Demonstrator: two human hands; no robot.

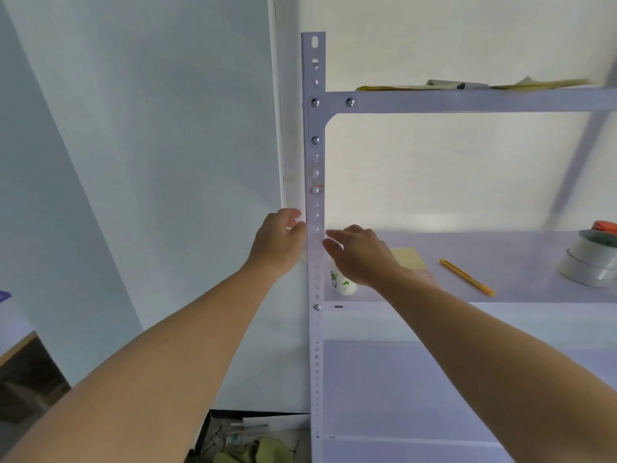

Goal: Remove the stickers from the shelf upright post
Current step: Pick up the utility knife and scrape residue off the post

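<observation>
I stand my left hand (278, 237) against the left edge of the shelf upright post (315, 329), about halfway between the upper shelf (467, 101) and the middle shelf (500, 295). It is there to steady the thin metal while I work. Its fingers (298, 226) curl in and touch the edge, but the blur hides whether they clamp the post or only lean on it.

My right hand (362, 257) comes in from the other side. Its fingers (337, 233) are loosely spread and hold nothing, with their tips just beside the post's right edge. I judge they are placed to catch a border and start a peel.

The thing I am after sits on the post's front face, between my hands and the bolted corner plate (315, 121). Here the holes look clouded, as if under a pale sticker (316, 208), and a faint reddish smudge (315, 187) shows higher up. I cannot make out where its edges lie.

Behind my right wrist a printed cup (345, 285) stands at the shelf's front corner, near enough to be knocked. A yellow pad (409, 257), a yellow pen (465, 277) and tape rolls (589, 264) lie further along that shelf.
</observation>
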